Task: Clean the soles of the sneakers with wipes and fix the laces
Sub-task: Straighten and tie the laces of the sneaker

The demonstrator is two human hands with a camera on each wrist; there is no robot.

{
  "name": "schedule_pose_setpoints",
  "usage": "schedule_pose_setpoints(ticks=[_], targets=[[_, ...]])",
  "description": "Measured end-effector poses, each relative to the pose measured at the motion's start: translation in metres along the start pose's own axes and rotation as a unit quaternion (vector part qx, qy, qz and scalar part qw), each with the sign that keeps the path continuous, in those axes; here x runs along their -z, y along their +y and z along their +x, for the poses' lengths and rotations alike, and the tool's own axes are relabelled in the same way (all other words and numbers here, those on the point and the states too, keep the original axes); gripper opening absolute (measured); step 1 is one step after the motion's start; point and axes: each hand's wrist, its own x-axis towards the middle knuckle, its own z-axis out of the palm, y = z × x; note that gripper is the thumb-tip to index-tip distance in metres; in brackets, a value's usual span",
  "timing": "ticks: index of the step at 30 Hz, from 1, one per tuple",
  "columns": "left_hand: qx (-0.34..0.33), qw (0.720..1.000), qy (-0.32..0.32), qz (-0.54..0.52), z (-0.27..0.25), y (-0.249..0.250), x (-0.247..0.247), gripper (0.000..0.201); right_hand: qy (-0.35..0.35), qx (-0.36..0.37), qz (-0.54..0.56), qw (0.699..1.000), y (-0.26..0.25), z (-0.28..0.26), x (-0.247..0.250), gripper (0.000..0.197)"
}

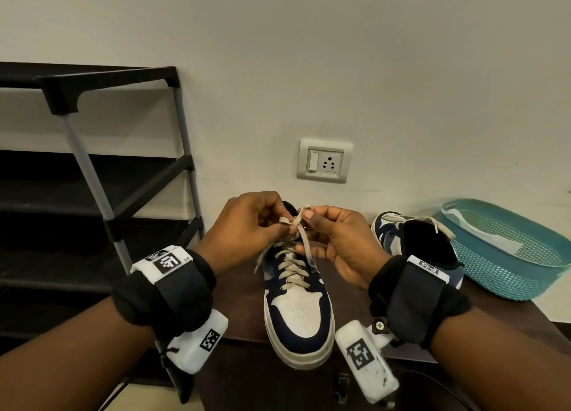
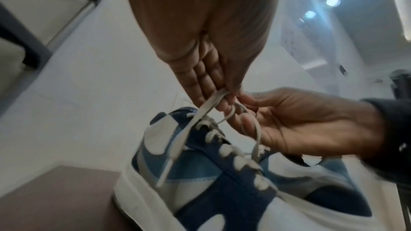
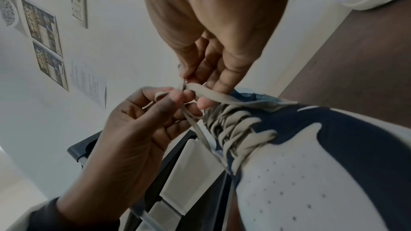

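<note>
Dark wooden tabletop (image 1: 244,305) under leather sneaker (image 1: 298,314), both hands' fingers (image 1: 279,215) pinching flat beige lace (image 1: 304,234)

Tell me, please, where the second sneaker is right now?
In the head view, the second sneaker sits on the dark table behind the right hand, beside the teal basket.

Two sneakers (image 1: 298,305) (image 1: 415,240), two hands (image 1: 247,225) (image 1: 340,243), one basket (image 1: 506,274), one shoe rack (image 1: 92,175), one wall socket (image 1: 324,160).

rack (image 1: 92,151) close left, second sneaker (image 1: 414,240) and basket (image 1: 509,256) right
</note>
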Motion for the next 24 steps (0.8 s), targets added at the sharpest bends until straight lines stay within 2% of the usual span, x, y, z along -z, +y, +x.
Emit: schedule_pose_setpoints(ticks=[3, 7, 12, 17, 20, 24], targets=[[-0.079, 0.988, 0.002, 0.129, -0.0018, 0.0075, 0.0029, 0.005, 0.024, -0.005, 0.012, 1.000, 0.0011, 0.0011, -0.0044, 0.022], [-0.115, 0.973, -0.013, 0.198, -0.0012, 0.0112, 0.0049, 0.005, 0.065, 0.012, -0.006, 0.998, 0.0002, 0.0025, -0.0049, 0.022], [-0.077, 0.986, -0.004, 0.149, -0.0030, 0.0105, 0.0027, 0.006, 0.019, 0.036, -0.149, 0.988, 0.0013, -0.0007, -0.0045, 0.016], [-0.001, 0.996, 0.024, 0.090, -0.0022, 0.0070, 0.0000, 0.011, -0.057, 0.090, -0.323, 0.940, 0.0028, -0.0033, 0.0000, 0.019], [0.009, 0.997, 0.023, 0.078, -0.0010, 0.0087, -0.0007, 0.011, -0.050, 0.106, -0.351, 0.929, 0.0033, -0.0024, 0.0019, 0.011], [0.011, 0.996, 0.034, 0.079, 0.0015, 0.0108, 0.0008, 0.011, -0.057, 0.084, -0.361, 0.927, -0.0037, 0.0003, 0.0005, 0.024]])
